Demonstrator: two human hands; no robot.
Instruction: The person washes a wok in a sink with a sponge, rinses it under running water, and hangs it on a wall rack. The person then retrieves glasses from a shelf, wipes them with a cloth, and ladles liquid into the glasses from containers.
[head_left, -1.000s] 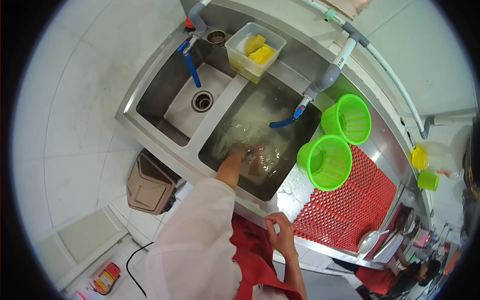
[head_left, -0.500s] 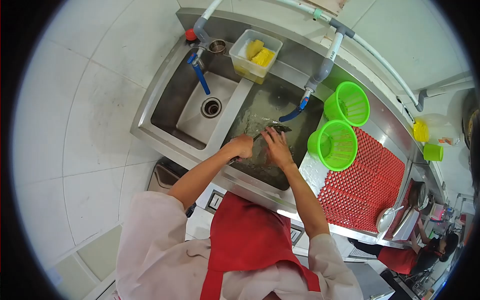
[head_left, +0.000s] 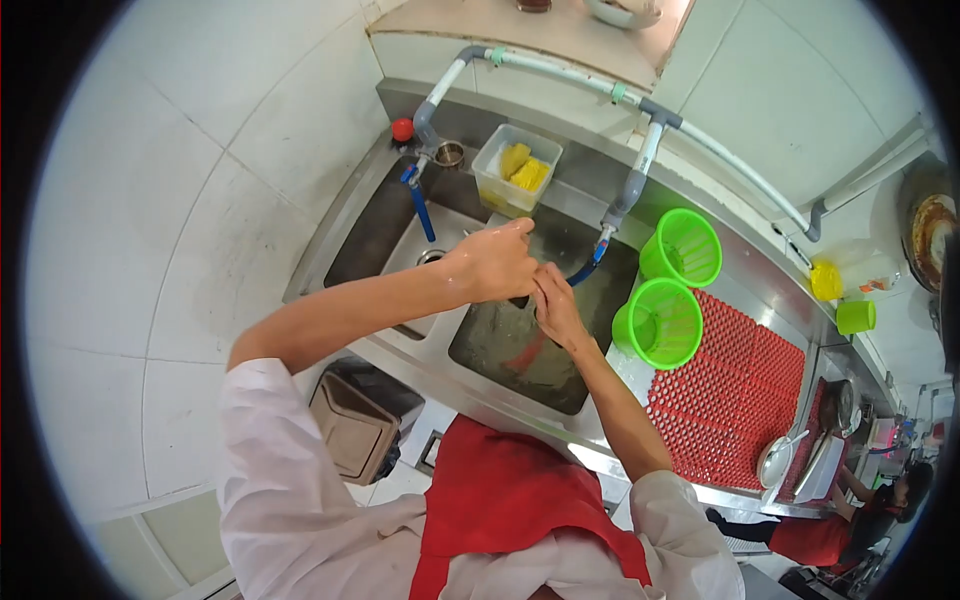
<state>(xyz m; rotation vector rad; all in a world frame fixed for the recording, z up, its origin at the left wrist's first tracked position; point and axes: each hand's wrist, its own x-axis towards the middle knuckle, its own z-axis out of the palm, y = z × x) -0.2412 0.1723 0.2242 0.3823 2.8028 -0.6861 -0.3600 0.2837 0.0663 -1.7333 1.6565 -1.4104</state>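
My left hand (head_left: 492, 262) is a closed fist raised above the water-filled right sink basin (head_left: 570, 375), close to the divider. Beside it and slightly lower, my right hand (head_left: 558, 312) has its fingers pinched together, near or touching the left. A small dark piece (head_left: 519, 301) shows below the hands. Most of what they grip is hidden, so its kind is unclear. A reddish patch (head_left: 525, 355) shows in the cloudy water; whether it is an object or a reflection is unclear. A blue-ended tap hose (head_left: 588, 268) points into this basin just behind my right hand.
A clear plastic box (head_left: 480, 190) with yellow sponges (head_left: 530, 175) sits behind the basins. The left basin (head_left: 360, 235) has its own blue hose (head_left: 422, 215). Two green baskets and a red mat (head_left: 740, 400) lie right. A bin (head_left: 350, 425) stands below; another person (head_left: 815, 540) is far right.
Both hands have come up from the water and drawn together. The long dark thing that was stretched between them in the basin is mostly hidden now. The view has shifted too.
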